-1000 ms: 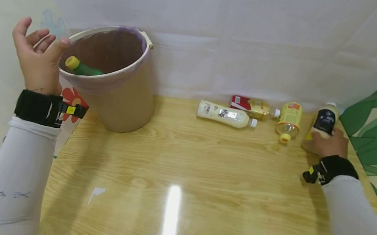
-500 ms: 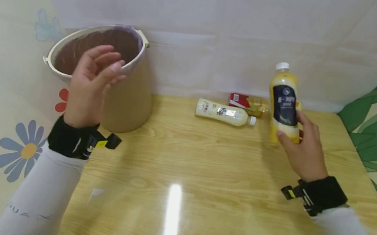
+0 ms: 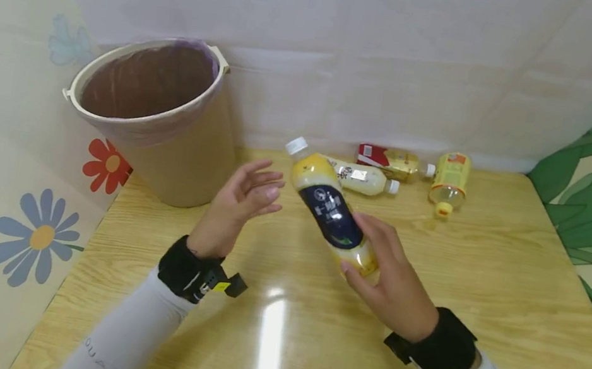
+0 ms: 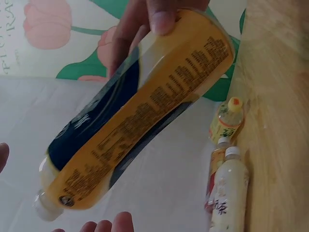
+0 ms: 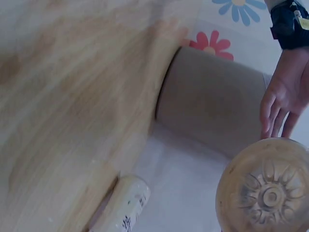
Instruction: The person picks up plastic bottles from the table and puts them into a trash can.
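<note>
1. So the yellow bottle (image 3: 326, 211) is up off the tabletop (image 3: 494, 278), held out in front of me, tilted with its white cap aimed up and to my left.
2. The fingers of my right hand (image 3: 400, 286) are gripping it around the base end, thumb on one side. A second ago it was way over at the right end, so I'd call the pick-up done.
3. My left hand (image 3: 231, 210) has come over from the bin (image 3: 190, 159). Its fingers are loosely curled, holding nothing, near the cap end but apart from it. Looks well placed for a handover, I reckon.
4. Lying behind my bottle: a milky bottle (image 3: 365, 180), partly hidden, a red-and-gold bottle (image 3: 391, 160) and a yellow-capped bottle (image 3: 451, 176).
5. Bin's off to my left. The green bottle that poked above its rim earlier doesn't show now, so that one's probably dealt with.
</note>
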Demonstrator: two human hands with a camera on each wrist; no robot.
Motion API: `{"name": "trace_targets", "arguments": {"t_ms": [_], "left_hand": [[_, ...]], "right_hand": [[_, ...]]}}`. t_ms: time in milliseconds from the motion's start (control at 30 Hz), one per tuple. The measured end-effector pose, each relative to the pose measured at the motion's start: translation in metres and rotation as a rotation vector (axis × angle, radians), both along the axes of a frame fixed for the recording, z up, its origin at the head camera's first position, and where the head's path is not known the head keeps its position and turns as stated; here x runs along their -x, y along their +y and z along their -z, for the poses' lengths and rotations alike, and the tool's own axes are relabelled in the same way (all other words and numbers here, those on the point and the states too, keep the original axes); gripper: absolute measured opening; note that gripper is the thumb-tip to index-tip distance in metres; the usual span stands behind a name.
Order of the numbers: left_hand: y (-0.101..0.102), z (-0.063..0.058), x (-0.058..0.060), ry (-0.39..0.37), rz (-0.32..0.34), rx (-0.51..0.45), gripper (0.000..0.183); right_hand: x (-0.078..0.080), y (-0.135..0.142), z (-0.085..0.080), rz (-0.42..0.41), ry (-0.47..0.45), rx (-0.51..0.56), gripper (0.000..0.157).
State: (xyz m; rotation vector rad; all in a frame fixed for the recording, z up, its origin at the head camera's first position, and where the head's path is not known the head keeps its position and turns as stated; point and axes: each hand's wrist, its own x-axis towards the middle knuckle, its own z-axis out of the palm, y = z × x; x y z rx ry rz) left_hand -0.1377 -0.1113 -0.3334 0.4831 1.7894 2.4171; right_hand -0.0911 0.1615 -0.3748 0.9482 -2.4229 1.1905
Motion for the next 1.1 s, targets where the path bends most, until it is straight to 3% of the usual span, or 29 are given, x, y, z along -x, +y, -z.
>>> {"name": "trace_targets", "arguments": {"t_ms": [167, 367, 600, 767, 900, 1100], "left_hand": [[0.017, 0.017, -0.007, -0.055, 0.06, -0.016, 0.058], [0.027, 0.028, -0.01, -0.049, 0.028, -0.017, 0.052], [0.029, 0.03, -0.008, -0.038, 0.002, -0.009, 0.052], [0.026, 0.025, -0.006, -0.024, -0.013, -0.02, 0.052], [0.018, 0.014, -0.003, 0.003, -0.073, -0.013, 0.052], [-0.01, -0.012, 0.006, 0.116, -0.205, -0.059, 0.05]], "right_hand": [[-0.011, -0.011, 0.006, -0.043, -0.027, -0.02, 0.077], [-0.017, -0.02, 0.011, -0.077, -0.016, -0.022, 0.077], [-0.016, -0.021, 0.012, -0.064, 0.004, -0.019, 0.073], [-0.013, -0.019, 0.009, -0.028, 0.003, -0.051, 0.073], [-0.005, -0.006, 0.0, 0.042, -0.016, -0.071, 0.067], [0.029, 0.03, -0.01, 0.225, 0.015, -0.078, 0.045]]}}
